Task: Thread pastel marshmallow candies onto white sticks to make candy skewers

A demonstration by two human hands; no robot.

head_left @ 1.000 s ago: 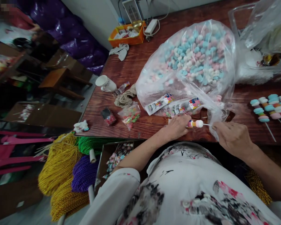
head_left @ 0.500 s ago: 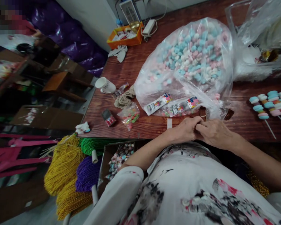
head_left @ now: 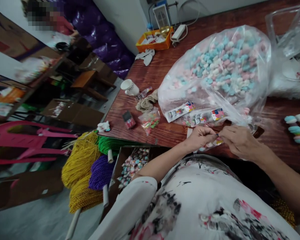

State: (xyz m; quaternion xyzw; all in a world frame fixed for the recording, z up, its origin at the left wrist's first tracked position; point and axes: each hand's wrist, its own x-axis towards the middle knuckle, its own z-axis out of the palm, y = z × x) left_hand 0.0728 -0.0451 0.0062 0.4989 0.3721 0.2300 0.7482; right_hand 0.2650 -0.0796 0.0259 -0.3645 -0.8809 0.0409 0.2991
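A marshmallow stick in a clear wrapper lies under my fingers at the table's front edge, mostly covered by them. My left hand is closed, pinching one end of the wrapper. From the other side my right hand pinches there too, fingertips meeting the left ones around a tiny dark bit that I cannot make out. Just beyond my hands sit printed wrapper packs, partly against a big clear bag of pastel marshmallows. Finished-looking marshmallow sticks rest at the right.
On the table's left part are a white mug, a beige cloth, a small candy bag and an orange tray. Below the edge stand a box of marshmallow sticks and yellow cord bundles. A person is at far left.
A second ago my right hand held the white stick apart from my left. The hands then came together over the marshmallows, and now pinch the wrapper. The view has swung left.
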